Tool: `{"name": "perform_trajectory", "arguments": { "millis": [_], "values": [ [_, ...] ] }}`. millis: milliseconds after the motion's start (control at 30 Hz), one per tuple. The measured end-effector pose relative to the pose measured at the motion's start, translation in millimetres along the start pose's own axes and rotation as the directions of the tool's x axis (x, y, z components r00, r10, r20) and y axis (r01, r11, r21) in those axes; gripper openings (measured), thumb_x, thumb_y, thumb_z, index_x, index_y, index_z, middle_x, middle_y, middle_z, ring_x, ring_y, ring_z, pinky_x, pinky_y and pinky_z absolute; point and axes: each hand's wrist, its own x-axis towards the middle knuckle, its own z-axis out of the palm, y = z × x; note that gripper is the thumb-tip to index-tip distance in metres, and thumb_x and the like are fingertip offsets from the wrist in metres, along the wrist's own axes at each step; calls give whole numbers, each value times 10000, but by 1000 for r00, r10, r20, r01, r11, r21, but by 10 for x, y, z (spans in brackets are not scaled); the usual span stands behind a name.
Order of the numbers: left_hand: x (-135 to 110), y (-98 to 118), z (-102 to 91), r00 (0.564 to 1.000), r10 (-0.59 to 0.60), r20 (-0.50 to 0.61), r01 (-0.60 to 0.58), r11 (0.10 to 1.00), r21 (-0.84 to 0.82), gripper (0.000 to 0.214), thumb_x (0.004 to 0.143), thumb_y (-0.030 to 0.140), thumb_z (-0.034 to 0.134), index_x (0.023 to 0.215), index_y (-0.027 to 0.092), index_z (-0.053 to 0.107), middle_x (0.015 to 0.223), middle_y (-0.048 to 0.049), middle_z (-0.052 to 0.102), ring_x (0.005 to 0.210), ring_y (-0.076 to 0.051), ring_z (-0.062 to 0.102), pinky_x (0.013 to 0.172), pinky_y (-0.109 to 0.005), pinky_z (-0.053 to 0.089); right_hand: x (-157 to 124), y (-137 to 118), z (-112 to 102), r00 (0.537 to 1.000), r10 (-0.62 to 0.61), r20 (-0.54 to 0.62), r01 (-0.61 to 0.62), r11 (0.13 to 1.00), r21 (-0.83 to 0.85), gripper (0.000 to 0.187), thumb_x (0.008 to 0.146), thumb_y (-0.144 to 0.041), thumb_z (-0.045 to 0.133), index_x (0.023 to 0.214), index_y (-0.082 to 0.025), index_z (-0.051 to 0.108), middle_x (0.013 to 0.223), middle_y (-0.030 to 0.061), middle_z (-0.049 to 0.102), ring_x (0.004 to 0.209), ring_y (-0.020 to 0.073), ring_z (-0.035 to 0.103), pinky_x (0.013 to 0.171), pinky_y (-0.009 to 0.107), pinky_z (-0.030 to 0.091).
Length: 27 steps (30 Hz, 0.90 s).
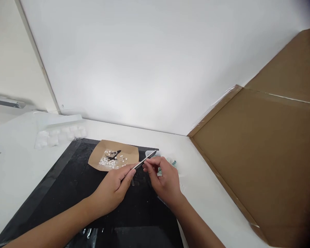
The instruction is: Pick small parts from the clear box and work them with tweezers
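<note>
My left hand (113,187) pinches a thin tool with a silver shaft and black tip, tweezers (144,161), over a black mat (67,186). My right hand (164,179) is just right of it, its fingertips closed near the tool's shaft; whether they hold something small is hidden. Behind my hands lies a brown paper piece (129,151) carrying several small white bits (111,162) and a dark object (115,154).
A clear plastic blister tray (59,132) sits at the back left on the white table (15,162). A small teal and clear packet (170,163) lies beside my right hand. A large cardboard sheet (260,148) leans at the right. A white wall stands behind.
</note>
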Motion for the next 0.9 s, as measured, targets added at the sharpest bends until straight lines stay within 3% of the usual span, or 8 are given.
{"name": "perform_trajectory", "arguments": {
  "millis": [133, 233, 400, 533, 700, 767, 900],
  "values": [
    [-5, -40, 32, 998, -30, -49, 30, 1000, -9, 403, 1086, 460, 377, 867, 215, 611, 572, 56, 455, 512, -141, 426, 595, -256, 402, -3, 4, 4, 995, 76, -67, -74, 997, 30, 51, 1016, -256, 608, 1043, -242, 649, 831, -6, 733, 707, 145, 715, 681, 287, 560],
    [-5, -44, 36, 997, -22, -76, 22, 1000, -2, 397, 1086, 446, 381, 816, 220, 563, 556, 63, 442, 498, -137, 419, 599, -253, 407, -2, 12, 30, 995, 80, -64, -80, 997, 11, 65, 1017, -268, 607, 1034, -243, 664, 834, -3, 741, 710, 151, 721, 696, 298, 565],
    [7, -14, 12, 995, 29, -95, -24, 998, 54, 362, 1086, 398, 393, 933, 204, 658, 622, 30, 561, 643, -167, 585, 696, -255, 467, -5, 43, 110, 996, 75, -53, -76, 997, -13, 76, 1021, -285, 598, 1049, -238, 651, 835, 1, 749, 722, 162, 729, 719, 316, 566],
    [17, -11, -8, 992, 74, -103, -68, 995, 67, 343, 1082, 371, 410, 1130, 217, 713, 939, -27, 746, 904, -198, 688, 856, -266, 500, -19, 53, 158, 998, 47, -38, -47, 999, 6, 62, 1026, -266, 590, 1058, -237, 635, 833, -5, 737, 715, 152, 718, 714, 303, 558],
    [29, -28, -15, 989, 105, -104, -98, 993, 71, 370, 1078, 374, 425, 1255, 231, 717, 1111, -44, 763, 992, -209, 697, 924, -275, 508, -51, 18, 170, 998, -67, 17, 67, 998, 10, 48, 1025, -215, 570, 1046, -234, 609, 838, 0, 719, 735, 154, 699, 698, 293, 536],
    [30, -20, -18, 990, 101, -94, -94, 993, 72, 384, 1078, 385, 425, 1280, 234, 715, 1014, -37, 769, 921, -200, 703, 892, -272, 523, -52, 11, 161, 998, -58, 0, 58, 998, -13, 46, 1022, -214, 575, 1044, -235, 609, 828, 2, 722, 733, 162, 691, 688, 299, 524],
    [22, 3, -23, 998, 32, -57, -29, 998, 52, 429, 1076, 442, 412, 1316, 240, 705, 604, 37, 632, 511, -149, 562, 665, -252, 530, -44, 35, 143, 998, -53, -44, 51, 997, -50, 46, 1015, -210, 585, 1043, -234, 611, 812, 0, 724, 733, 172, 680, 687, 306, 505]
  ]
}}
